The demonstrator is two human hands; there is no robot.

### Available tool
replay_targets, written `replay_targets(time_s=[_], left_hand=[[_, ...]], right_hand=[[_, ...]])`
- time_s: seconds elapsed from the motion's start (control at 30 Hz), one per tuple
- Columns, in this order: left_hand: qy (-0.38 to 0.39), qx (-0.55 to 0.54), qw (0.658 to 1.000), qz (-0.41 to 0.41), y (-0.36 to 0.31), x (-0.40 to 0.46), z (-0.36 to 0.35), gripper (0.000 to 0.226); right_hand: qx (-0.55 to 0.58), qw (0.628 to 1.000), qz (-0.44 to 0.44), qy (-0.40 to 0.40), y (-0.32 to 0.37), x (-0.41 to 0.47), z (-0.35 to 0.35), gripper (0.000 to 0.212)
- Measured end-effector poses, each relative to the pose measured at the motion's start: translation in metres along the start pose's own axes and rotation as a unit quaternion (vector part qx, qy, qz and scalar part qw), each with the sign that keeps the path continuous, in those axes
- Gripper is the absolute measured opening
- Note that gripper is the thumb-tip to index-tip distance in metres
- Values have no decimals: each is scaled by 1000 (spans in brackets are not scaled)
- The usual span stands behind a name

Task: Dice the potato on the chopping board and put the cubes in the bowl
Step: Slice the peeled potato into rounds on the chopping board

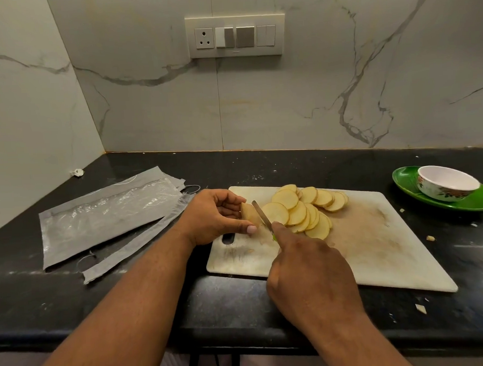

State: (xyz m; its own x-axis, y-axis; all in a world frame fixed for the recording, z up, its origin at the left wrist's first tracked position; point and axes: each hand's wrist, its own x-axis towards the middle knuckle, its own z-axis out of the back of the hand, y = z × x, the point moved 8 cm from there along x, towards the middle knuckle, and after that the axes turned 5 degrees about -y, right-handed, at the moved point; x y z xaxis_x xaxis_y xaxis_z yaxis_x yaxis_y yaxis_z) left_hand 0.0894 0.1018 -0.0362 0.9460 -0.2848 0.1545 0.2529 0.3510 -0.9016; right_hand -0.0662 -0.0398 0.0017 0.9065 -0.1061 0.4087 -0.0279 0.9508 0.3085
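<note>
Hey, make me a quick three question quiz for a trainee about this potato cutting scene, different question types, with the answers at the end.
1. True or false: the white bowl already holds potato cubes.
2. Multiple choice: what does the left hand hold? A) the knife B) the uncut potato end C) the green plate
3. Fill in: the potato slices lie fanned on the ______.

Key
1. False. The bowl looks empty and sits on the green plate, right of the chopping board.
2. B. The right hand has the knife in its grip, blade against the potato end.
3. Chopping board. So far there are round slices, no cubes.
</note>
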Motion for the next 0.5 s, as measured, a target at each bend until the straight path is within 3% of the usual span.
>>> replay_targets(time_s=[0.5], left_hand=[[-2,-6,1000,7,0,-1,0,65]], right_hand=[[0,1000,10,6,5,6,0,62]])
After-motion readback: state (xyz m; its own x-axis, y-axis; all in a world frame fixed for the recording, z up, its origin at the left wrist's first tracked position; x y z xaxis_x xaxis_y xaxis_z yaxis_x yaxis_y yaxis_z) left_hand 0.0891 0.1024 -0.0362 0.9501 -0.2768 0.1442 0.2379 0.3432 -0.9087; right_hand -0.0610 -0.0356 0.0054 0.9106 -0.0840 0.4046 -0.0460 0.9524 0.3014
